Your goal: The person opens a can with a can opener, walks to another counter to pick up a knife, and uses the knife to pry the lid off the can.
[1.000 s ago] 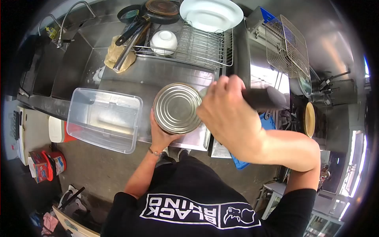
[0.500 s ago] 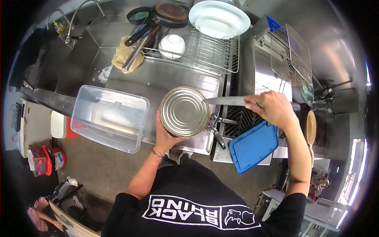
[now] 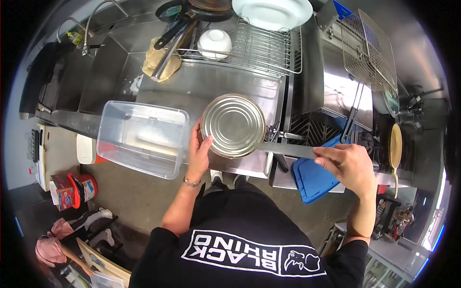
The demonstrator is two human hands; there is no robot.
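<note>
A large metal can stands on the steel counter with its ridged lid facing up. My left hand is wrapped around the can's left side, the thumb near the rim. In my right hand is a knife, gripped by the handle, its blade pointing left. The blade's tip is right at the lower right rim of the can. A metal can opener lies on the counter just right of the can, partly hidden behind it and the blade.
A clear plastic tub sits left of the can, at the counter edge. A blue lid lies under my right forearm's side. Behind are a wire dish rack, white bowl and fryer basket. Another person is at lower left.
The knife tip has moved from the can's upper right rim to its lower right rim, and my right hand has come down toward me. My left hand still holds the can.
</note>
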